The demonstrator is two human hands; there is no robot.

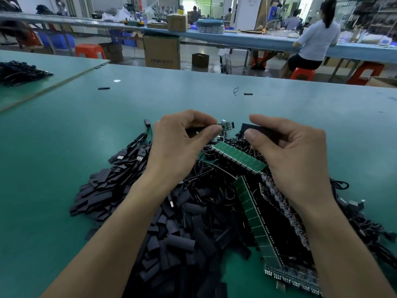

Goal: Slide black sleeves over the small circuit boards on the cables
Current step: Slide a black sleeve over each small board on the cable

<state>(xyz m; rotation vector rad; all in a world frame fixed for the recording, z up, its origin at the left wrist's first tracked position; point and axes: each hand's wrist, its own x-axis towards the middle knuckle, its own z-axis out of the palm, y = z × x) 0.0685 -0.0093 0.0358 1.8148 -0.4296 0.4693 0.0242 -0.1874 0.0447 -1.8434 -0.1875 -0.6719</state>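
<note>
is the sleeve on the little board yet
Off. The small circuit board sticks out bare from the left hand; the right hand pinches the black sleeve, apart from it.

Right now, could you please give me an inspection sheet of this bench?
Surface: green table, seam at left.
Job's things: small circuit board and black sleeve held apart, sleeve not yet on.
Clutter: heap of loose sleeves; green board strips.
Grips: left hand pinches the board; right hand pinches the sleeve.
Cables: black tangle with USB plugs.
Surroundings: seated person, cardboard box, red stool.
</note>
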